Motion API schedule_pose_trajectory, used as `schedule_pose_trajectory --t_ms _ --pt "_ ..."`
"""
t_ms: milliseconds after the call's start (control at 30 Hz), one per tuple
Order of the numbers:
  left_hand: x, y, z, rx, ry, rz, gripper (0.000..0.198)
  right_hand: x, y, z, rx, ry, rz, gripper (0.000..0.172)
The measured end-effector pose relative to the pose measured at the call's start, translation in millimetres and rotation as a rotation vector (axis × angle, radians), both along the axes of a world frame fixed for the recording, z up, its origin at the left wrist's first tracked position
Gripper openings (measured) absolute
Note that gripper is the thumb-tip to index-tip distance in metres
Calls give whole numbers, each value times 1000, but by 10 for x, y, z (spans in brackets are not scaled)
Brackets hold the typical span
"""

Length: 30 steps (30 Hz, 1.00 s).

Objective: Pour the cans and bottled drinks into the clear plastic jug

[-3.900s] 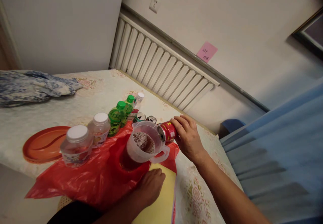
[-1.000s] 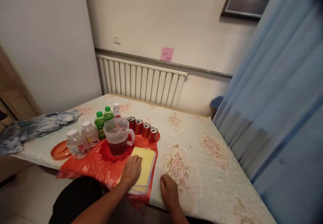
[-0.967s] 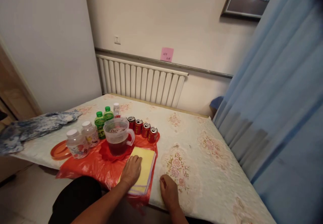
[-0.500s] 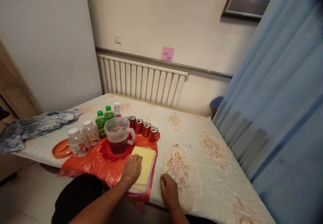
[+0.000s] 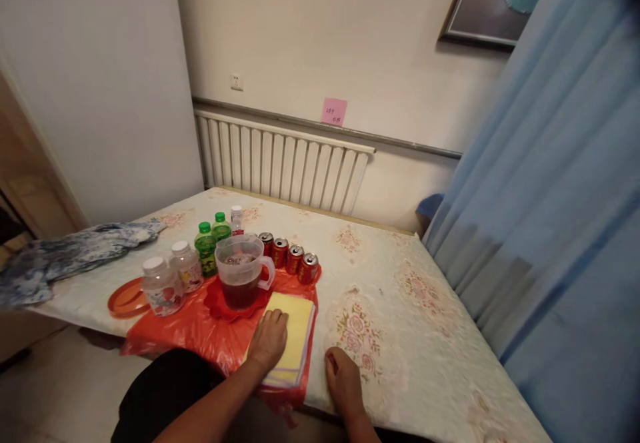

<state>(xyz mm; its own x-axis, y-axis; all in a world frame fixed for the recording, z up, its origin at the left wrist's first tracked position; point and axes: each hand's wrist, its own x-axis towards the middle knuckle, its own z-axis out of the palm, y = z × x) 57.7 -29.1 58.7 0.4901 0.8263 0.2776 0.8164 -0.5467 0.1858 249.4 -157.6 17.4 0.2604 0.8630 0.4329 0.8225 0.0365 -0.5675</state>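
My left hand (image 5: 269, 340) lies flat on a folded yellow cloth (image 5: 296, 323) at the front of the red plastic sheet (image 5: 185, 336). Curled and resting on the flowered cover, my right hand (image 5: 344, 378) is a little right of the cloth; whether its fingers hold anything is hidden. Behind the yellow cloth, a clear pitcher (image 5: 241, 276) with dark liquid stands on a red scalloped tray (image 5: 220, 304). Several red cans (image 5: 295, 259) form a row behind it. Left of the pitcher are green-capped bottles (image 5: 205, 250) and two white-lidded jars (image 5: 163, 288).
An orange lid or dish (image 5: 129, 298) lies at the left front. A blue patterned cloth (image 5: 85, 253) is bunched on the far left. A radiator (image 5: 285, 163) runs behind the table, and a blue curtain (image 5: 540, 230) hangs on the right.
The whole view has shifted slightly, so everything on the table sits a bit further right and lower. Both hands keep the same places relative to the cloth and cover.
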Motion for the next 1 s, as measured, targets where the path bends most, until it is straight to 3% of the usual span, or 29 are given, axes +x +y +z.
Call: schedule_pose_trajectory --t_ms 500,733,867,1000 --pt "-76 24 -52 -64 -63 -45 24 -33 19 8 -25 -21 -38 22" --pt "-94 27 1 -115 -178 -71 24 -48 20 44 -22 3 -42 23" --pt "-87 34 112 -171 -298 -102 25 -63 56 184 -40 137 -54 22" --pt "-16 51 269 -252 -434 -103 27 -111 140 526 25 329 -41 22"
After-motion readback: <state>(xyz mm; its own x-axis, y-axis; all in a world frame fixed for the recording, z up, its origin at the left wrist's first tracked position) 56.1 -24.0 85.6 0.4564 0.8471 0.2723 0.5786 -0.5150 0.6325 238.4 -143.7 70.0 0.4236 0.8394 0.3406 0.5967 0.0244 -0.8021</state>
